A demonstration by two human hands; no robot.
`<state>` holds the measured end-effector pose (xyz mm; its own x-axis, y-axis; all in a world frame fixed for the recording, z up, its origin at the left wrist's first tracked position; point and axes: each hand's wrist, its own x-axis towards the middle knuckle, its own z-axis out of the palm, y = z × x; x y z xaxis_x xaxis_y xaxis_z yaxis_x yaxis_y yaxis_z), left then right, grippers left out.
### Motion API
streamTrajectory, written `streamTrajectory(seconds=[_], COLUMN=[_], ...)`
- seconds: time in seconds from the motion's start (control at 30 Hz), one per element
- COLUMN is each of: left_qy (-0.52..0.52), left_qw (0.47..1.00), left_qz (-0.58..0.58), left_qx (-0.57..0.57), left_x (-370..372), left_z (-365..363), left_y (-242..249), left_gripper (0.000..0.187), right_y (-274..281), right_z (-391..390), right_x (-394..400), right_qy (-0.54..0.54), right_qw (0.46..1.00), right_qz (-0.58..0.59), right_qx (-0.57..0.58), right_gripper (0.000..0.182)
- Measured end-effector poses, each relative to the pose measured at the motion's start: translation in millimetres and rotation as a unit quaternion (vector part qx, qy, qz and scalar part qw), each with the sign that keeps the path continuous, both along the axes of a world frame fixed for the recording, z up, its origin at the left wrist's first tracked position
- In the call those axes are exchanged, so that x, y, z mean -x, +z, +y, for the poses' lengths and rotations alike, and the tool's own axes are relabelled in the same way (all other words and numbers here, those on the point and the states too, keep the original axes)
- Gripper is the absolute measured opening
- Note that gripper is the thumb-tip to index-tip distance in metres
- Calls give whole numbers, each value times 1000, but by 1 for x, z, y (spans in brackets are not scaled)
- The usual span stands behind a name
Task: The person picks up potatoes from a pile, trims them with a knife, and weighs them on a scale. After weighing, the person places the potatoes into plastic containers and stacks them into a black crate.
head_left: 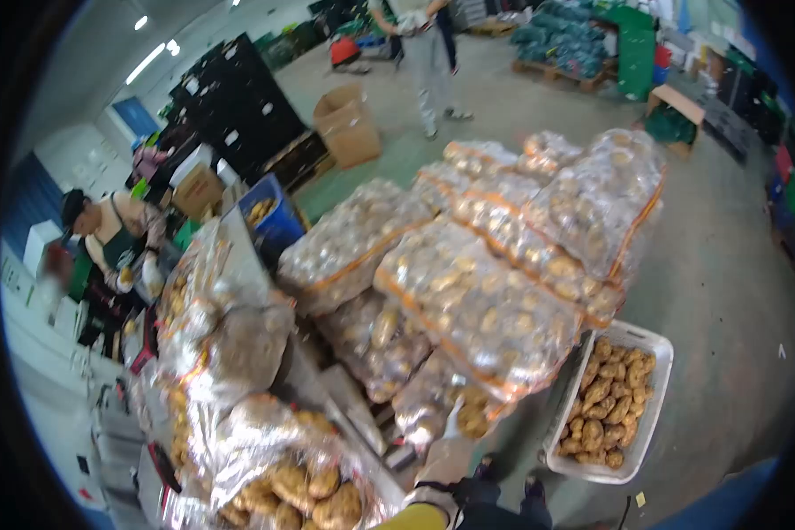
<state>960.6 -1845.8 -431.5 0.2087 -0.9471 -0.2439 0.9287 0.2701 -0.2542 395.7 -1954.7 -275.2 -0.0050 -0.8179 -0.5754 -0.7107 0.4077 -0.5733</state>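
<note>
A yellow sleeve [415, 517] comes in at the bottom edge. What seems to be my left hand [455, 419], in a pale glove, is beside several potatoes [473, 419] at the low end of a clear bag. Its fingers are too small and blurred to show whether they grip a potato. My right hand is outside the picture. Large clear bags of potatoes with orange edging [481, 296] are piled in front of me. At the lower left, loose potatoes [291, 490] show in an open plastic bag [265, 433].
A white crate [667, 371] of potatoes stands on the floor to the right of my feet. Behind the pile are a blue bin [283, 221] and a cardboard box [347, 128]. One co-worker [119, 225] is at the left; another person [424, 66] stands farther back.
</note>
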Motion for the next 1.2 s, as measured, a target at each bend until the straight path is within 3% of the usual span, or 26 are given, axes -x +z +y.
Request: streamTrajectory(seconds=[0.03,0.07,0.1,0.13,0.17,0.2,0.27,0.37,0.4,0.43,0.5,0.53,0.57,0.67,0.7,0.8,0.93,1.0,1.2], left_qy=[-1,-10,-20,-38,-51,-63,-86,-44,-19,-13,88,111,133,193,212,318,384,415,470], left_qw=[996,987,981,975,971,966,951,945,950,947,907,897,887,880,882,839,810,778,735], left_qz=[-1,-3,-14,-33,-56,-77,-176,-183,-153,-126,-108,-100,-91,-67,-61,-38,-13,-12,-24], left_qx=[-90,-158,-194,-215,-228,-237,-239,-267,-273,-296,-396,-416,-434,-428,-417,-439,-444,-472,-489], left_x=[11,22,32,36,44,42,61,106,124,142,184,203,220,268,285,331,364,373,393], left_z=[-11,-24,-34,-43,-48,-52,-24,27,49,71,116,140,166,240,264,328,427,478,650], left_y=[35,72,106,138,161,186,214,275,292,291,348,347,334,333,336,338,341,344,351], left_gripper=[43,44,45,46,48,49,54,56,56,59,63,64,65,66,67,66,66,66,68], right_y=[8,21,31,51,29,17,48,62,-5,5,32,-1,8,101,106,135,186,194,218], right_z=[-14,-26,-44,-50,-61,-79,-107,-124,-142,-145,-143,-165,-156,-82,-62,16,166,250,500], right_x=[-9,-27,-45,-83,-80,-72,-104,-144,-124,-143,-181,-189,-207,-280,-293,-345,-385,-394,-378], right_qy=[98,15,227,50,99,108,230,321,339,374,427,576,585,610,596,641,715,754,787], right_qw=[994,998,961,994,989,986,959,925,916,898,862,792,782,761,767,722,638,581,496], right_qz=[38,-21,42,-90,-104,-118,-41,-89,-171,-157,-125,-58,-68,-73,-126,-138,-180,-205,-176], right_qx=[40,-57,150,-21,34,-51,-158,-184,-130,-171,-243,-196,-204,-208,-201,-221,-223,-228,-321], right_gripper=[28,35,18,12,9,11,16,23,27,27,29,27,26,23,18,10,15,19,22])
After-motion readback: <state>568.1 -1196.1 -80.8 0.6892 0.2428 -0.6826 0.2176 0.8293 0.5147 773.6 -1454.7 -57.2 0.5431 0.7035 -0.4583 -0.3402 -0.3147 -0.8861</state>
